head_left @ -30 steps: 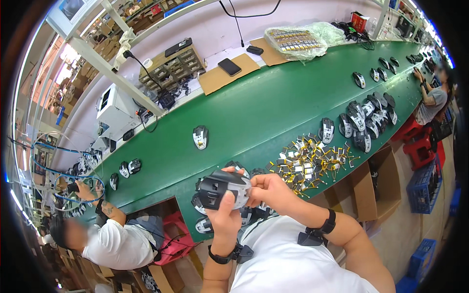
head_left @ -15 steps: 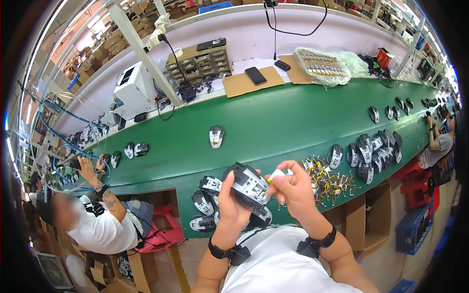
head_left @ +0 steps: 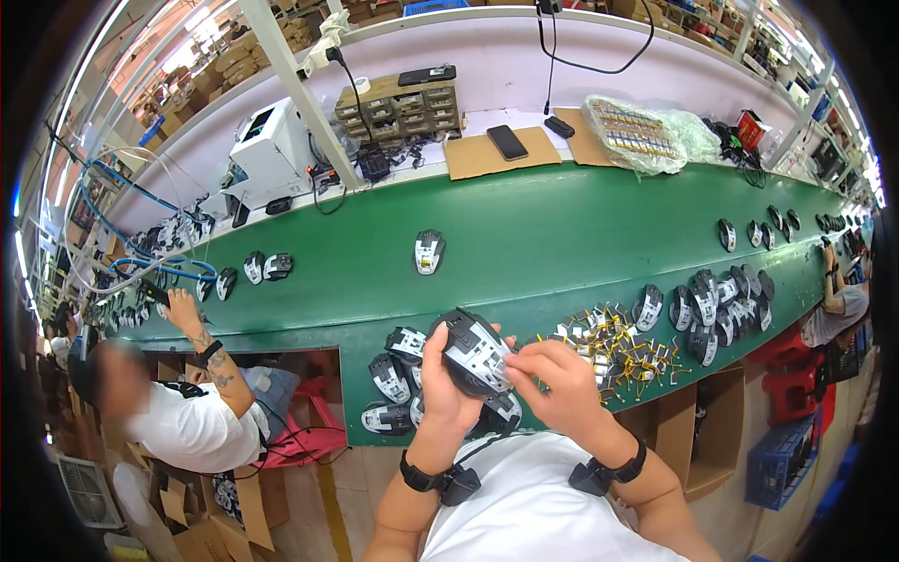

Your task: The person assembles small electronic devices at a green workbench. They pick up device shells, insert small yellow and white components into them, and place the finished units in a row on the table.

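A black computer mouse (head_left: 476,351) with a grey-white inner frame is gripped in my left hand (head_left: 443,398), its inner side facing up. My right hand (head_left: 562,382) is closed in a pinch at the mouse's right edge; anything between its fingertips is hidden. Just beyond that hand lies a heap of small white blocks with yellow wires (head_left: 618,351), which look like battery packs. More half-built mice (head_left: 389,377) sit left of and under my left hand. Another mouse (head_left: 429,253) rests alone farther back on the green bench.
A cluster of mice (head_left: 707,304) stands right of the heap. Along the back are a phone (head_left: 508,143) on cardboard, a bubble-wrapped tray (head_left: 637,136) and a small-parts drawer unit (head_left: 403,110). At the left a co-worker (head_left: 192,407) reaches over the bench. Cardboard boxes (head_left: 716,436) stand below.
My right hand has brought its fingertips onto the mouse; the white block with yellow it held is out of sight. The view has shifted slightly. The co-worker's arm has moved.
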Demonstrator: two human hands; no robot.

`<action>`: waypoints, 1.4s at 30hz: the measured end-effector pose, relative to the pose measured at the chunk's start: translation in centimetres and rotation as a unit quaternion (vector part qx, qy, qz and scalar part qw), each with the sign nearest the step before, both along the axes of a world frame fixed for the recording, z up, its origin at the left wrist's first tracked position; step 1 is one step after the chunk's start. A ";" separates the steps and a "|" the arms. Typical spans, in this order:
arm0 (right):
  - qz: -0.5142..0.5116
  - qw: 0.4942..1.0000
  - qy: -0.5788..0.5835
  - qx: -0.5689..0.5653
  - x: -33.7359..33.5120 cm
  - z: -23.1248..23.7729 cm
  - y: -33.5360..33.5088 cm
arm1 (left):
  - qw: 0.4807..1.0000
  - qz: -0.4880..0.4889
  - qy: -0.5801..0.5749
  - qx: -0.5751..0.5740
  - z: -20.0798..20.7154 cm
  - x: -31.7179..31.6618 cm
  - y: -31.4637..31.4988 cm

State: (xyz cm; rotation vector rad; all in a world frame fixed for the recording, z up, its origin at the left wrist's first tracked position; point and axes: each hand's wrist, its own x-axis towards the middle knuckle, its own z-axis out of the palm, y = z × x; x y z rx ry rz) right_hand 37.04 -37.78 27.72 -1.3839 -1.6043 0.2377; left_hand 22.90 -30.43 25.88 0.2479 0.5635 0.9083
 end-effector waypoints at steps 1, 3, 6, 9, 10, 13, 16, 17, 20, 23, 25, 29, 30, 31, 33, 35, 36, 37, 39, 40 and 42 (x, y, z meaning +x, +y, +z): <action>-0.006 0.999 -0.047 0.022 -0.1 0.2 -0.2 | 1.000 -0.003 0.003 0.000 -0.2 0.0 0.0; 0.004 0.997 -0.069 0.021 -0.4 0.8 -0.9 | 1.000 -0.006 0.009 -0.006 -0.2 0.0 0.0; 0.021 0.994 -0.105 0.013 -0.4 1.3 -1.4 | 1.000 -0.007 0.015 -0.015 -0.1 0.0 0.0; 0.056 0.988 -0.141 0.019 0.5 0.7 -1.5 | 0.999 -0.026 0.016 -0.009 -0.4 -0.3 -0.1; 0.071 0.985 -0.152 0.024 0.9 0.5 -1.5 | 0.999 -0.035 0.015 -0.005 -0.5 -0.3 -0.1; 0.090 0.988 -0.116 0.056 1.6 0.5 -1.3 | 0.997 -0.069 0.023 -0.003 -0.3 -0.2 -0.3; 0.095 0.994 -0.045 0.024 2.2 0.4 -1.0 | 0.992 -0.101 0.074 0.028 -0.6 0.2 -0.7; 0.102 0.995 -0.016 0.010 2.3 0.2 -0.7 | 0.989 -0.109 0.091 0.040 -0.8 0.2 -0.7; 0.059 0.998 0.002 -0.028 1.9 -0.1 -0.8 | 0.990 -0.097 0.089 0.058 -1.6 0.1 -0.8; 0.050 0.998 -0.027 -0.023 1.1 0.2 -1.0 | 0.994 -0.069 0.087 0.011 -2.5 0.4 -1.0; 0.021 0.996 -0.091 -0.010 1.1 0.3 -1.8 | 0.994 -0.077 0.066 -0.047 -3.8 1.3 -1.2; 0.104 0.984 -0.143 0.002 2.3 -0.3 -2.1 | 0.989 -0.135 0.027 -0.058 -4.9 1.2 -0.6; 0.122 0.979 -0.163 0.012 2.8 -0.6 -1.9 | 0.990 -0.117 0.061 -0.048 -4.2 1.3 -0.7; 0.136 0.974 -0.182 0.020 3.0 -0.6 -1.6 | 0.991 -0.107 0.068 -0.037 -4.5 1.2 -0.5; 0.122 0.977 -0.172 0.016 2.9 -0.3 -1.3 | 0.992 -0.088 0.070 -0.051 -3.9 1.0 -0.7; 0.083 0.990 -0.115 0.005 2.1 -0.1 -1.2 | 0.997 -0.050 0.036 -0.046 -3.4 1.3 -0.8; 0.054 0.994 -0.096 0.020 1.5 -0.3 -0.9 | 0.998 -0.032 0.019 -0.046 -3.2 1.4 -0.8; 0.031 0.996 -0.078 0.036 1.0 -0.6 -0.4 | 0.999 -0.012 0.013 -0.043 -2.7 1.4 -0.5; -0.016 0.997 -0.045 0.063 0.2 -1.2 0.4 | 0.999 0.027 -0.003 -0.040 -2.3 1.6 -0.1; -0.030 0.997 -0.035 0.066 -0.2 -1.3 0.6 | 0.999 0.034 -0.010 -0.039 -2.5 1.7 0.1; -0.028 0.995 -0.052 0.076 -0.4 -1.5 0.9 | 0.997 0.045 -0.022 -0.059 -2.8 1.5 0.3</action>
